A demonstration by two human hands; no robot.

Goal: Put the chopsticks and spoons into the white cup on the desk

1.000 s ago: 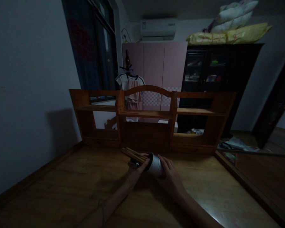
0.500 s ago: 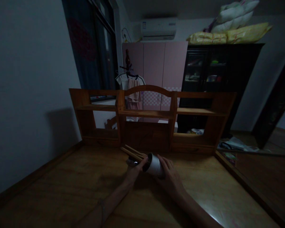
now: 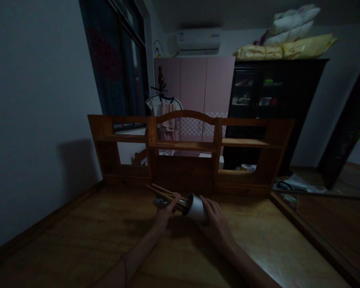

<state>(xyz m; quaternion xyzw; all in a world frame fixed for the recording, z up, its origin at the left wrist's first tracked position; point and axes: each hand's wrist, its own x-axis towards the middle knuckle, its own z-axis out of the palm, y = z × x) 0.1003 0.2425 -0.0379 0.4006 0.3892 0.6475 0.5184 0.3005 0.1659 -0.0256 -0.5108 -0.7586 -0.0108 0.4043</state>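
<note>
Low over the wooden desk (image 3: 87, 236), my right hand (image 3: 217, 224) wraps round a silver cylindrical cup (image 3: 197, 209), which is tilted with its mouth facing left. Several thin wooden chopsticks (image 3: 159, 190) stick out of that mouth, their far ends pointing left and slightly away from me. My left hand (image 3: 165, 215) is closed round this bundle, just outside the rim. Beside the chopsticks, a shiny rounded metal end, which looks like a spoon (image 3: 159, 202), shows past my left fingers. The cup hides the other ends of the bundle.
A wooden shelf unit (image 3: 184, 145) stands along the desk's back edge. The wall (image 3: 42, 120) rises on the left. A raised wooden edge (image 3: 303, 228) borders the desk on the right. Beyond are pink wardrobe doors (image 3: 193, 84) and a dark cabinet (image 3: 300, 88).
My left hand has moved a little to the left with the chopsticks and the spoon-like piece, so more of their length shows outside the cup. My right hand and the cup stay nearly in place.
</note>
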